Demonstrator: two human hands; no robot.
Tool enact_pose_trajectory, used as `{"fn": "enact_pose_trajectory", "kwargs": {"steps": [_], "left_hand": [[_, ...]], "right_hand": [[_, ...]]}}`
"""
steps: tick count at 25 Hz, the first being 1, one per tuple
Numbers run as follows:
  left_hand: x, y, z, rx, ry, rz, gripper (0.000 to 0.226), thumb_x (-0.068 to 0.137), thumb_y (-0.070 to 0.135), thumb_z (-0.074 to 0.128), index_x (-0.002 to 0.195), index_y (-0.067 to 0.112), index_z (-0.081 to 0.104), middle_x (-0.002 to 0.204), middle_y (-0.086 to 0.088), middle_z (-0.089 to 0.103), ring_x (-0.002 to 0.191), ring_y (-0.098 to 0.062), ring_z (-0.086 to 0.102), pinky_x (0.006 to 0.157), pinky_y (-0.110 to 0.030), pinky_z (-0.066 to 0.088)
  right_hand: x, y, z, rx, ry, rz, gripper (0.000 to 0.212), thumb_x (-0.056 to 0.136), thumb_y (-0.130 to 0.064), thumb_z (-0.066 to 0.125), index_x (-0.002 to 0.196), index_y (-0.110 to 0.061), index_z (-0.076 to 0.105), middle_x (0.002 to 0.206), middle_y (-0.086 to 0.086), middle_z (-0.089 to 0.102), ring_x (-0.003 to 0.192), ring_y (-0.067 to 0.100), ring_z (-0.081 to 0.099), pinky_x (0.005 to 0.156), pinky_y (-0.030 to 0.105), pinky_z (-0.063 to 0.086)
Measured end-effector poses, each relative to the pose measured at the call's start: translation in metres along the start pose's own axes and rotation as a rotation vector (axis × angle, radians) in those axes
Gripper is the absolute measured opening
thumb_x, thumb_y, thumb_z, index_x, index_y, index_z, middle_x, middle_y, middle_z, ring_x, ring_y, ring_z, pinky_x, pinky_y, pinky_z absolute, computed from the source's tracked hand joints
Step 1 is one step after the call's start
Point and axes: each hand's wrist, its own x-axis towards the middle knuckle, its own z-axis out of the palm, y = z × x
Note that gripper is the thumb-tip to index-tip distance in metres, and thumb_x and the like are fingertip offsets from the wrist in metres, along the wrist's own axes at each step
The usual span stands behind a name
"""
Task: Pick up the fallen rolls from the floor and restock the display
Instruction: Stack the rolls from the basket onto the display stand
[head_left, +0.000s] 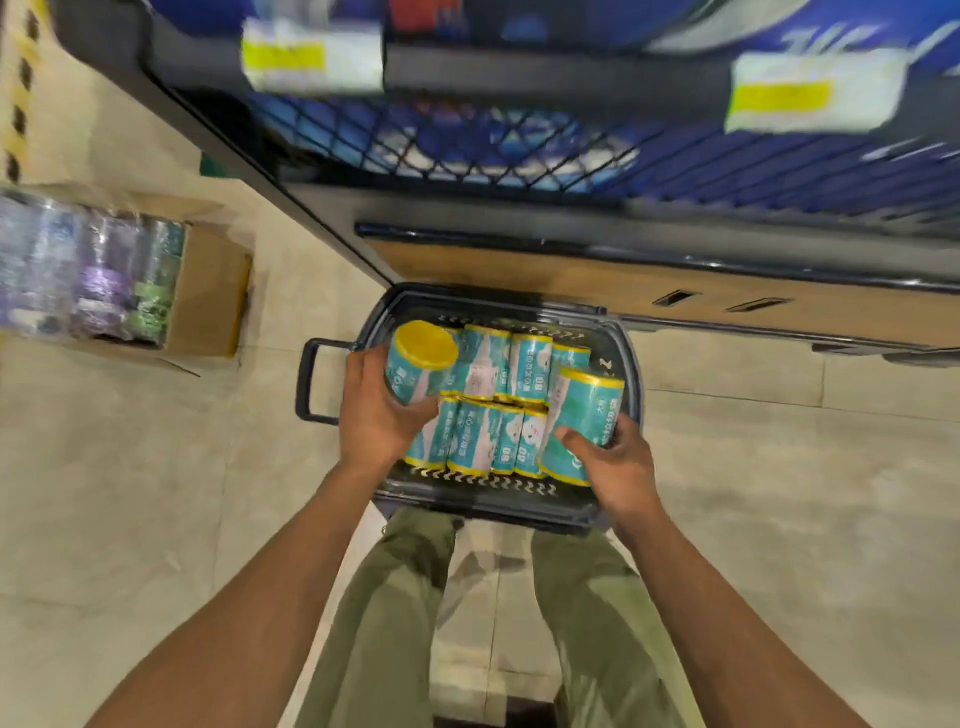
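A dark plastic basket (628, 364) stands on the floor in front of me and holds several teal rolls with yellow ends (485, 364), lying in two rows. My left hand (374, 415) grips one such roll (421, 364) above the basket's left side, its yellow end turned up. My right hand (613, 462) grips another roll (582, 415) over the basket's right side, tilted. Both held rolls sit above the packed rows.
A dark shelf unit (519, 208) with mesh front and blue packs rises right behind the basket, with yellow price tags (805, 93) on its edge. A cardboard box (208, 291) of wrapped purple and green rolls stands at the left. My legs are under the basket's near edge.
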Motion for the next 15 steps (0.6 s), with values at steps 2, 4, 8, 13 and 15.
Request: {"fn": "enact_pose_trajectory", "kwargs": {"steps": [2,4,8,13,15], "left_hand": [[-0.021,0.043,-0.038,-0.048,-0.076,-0.020,0.066,0.060,0.042,0.089,0.118,0.031,0.059,0.112,0.000,0.061,0.105,-0.018,0.062,0.088,-0.035,0.054],[-0.053,0.087,-0.075,-0.145,-0.110,-0.074,0.064,0.059,0.042,0.086,0.115,0.037,0.057,0.109,0.006,0.068,0.099,-0.015,0.067,0.085,-0.037,0.057],[-0.107,0.161,-0.128,-0.301,-0.111,-0.110,0.062,0.062,0.028,0.095,0.112,0.035,0.060,0.103,0.012,0.073,0.090,-0.006,0.071,0.085,-0.044,0.061],[-0.160,0.235,-0.173,-0.337,-0.071,-0.080,0.065,0.072,0.028,0.093,0.121,0.038,0.052,0.108,0.010,0.069,0.092,-0.008,0.070,0.080,-0.038,0.061],[-0.171,0.262,-0.191,-0.356,-0.033,-0.046,0.063,0.074,0.027,0.091,0.122,0.039,0.053,0.109,0.010,0.069,0.091,-0.006,0.070,0.073,-0.028,0.060]], "right_hand": [[-0.048,-0.029,-0.018,0.047,0.011,-0.028,0.057,0.064,-0.048,0.090,0.113,-0.030,0.067,0.099,-0.011,0.078,0.087,0.011,0.077,0.082,0.039,0.062],[-0.098,-0.060,-0.038,0.050,0.024,-0.078,0.046,0.070,-0.033,0.091,0.109,-0.025,0.068,0.099,-0.005,0.079,0.083,0.009,0.076,0.076,0.035,0.062],[-0.172,-0.116,-0.075,0.081,-0.014,-0.180,0.054,0.071,-0.028,0.092,0.117,-0.022,0.064,0.104,-0.003,0.078,0.089,0.014,0.077,0.081,0.042,0.063],[-0.238,-0.158,-0.124,0.106,-0.052,-0.296,0.051,0.079,-0.016,0.089,0.120,-0.021,0.059,0.111,0.000,0.075,0.089,0.011,0.076,0.078,0.037,0.064],[-0.255,-0.174,-0.146,0.102,-0.068,-0.340,0.055,0.078,-0.018,0.089,0.124,-0.019,0.059,0.112,0.000,0.075,0.090,0.012,0.076,0.076,0.036,0.064]]}}
